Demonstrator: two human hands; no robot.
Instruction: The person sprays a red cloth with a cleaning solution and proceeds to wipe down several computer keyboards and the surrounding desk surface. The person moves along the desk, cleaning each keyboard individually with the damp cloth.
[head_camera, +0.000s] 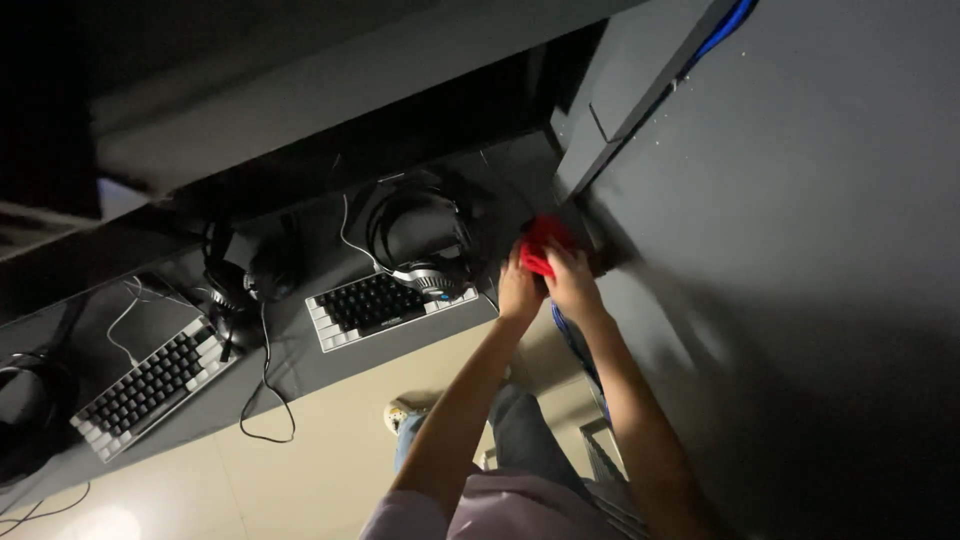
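Note:
Both my hands reach forward to a small red object (541, 240), perhaps a cloth, at the corner of a dark desk (300, 360). My left hand (518, 290) grips its lower left side. My right hand (572, 282) holds its right side. The object is partly hidden by my fingers. Just left of my hands lies a black-and-white keyboard (385, 305) with a black headset (420, 235) behind it.
A second keyboard (150, 385) and another headset (240, 265) lie further left on the desk, with loose cables (265, 400) hanging over the edge. A tall dark grey panel (800, 260) fills the right side. My legs and a shoe (403, 411) show on the pale floor below.

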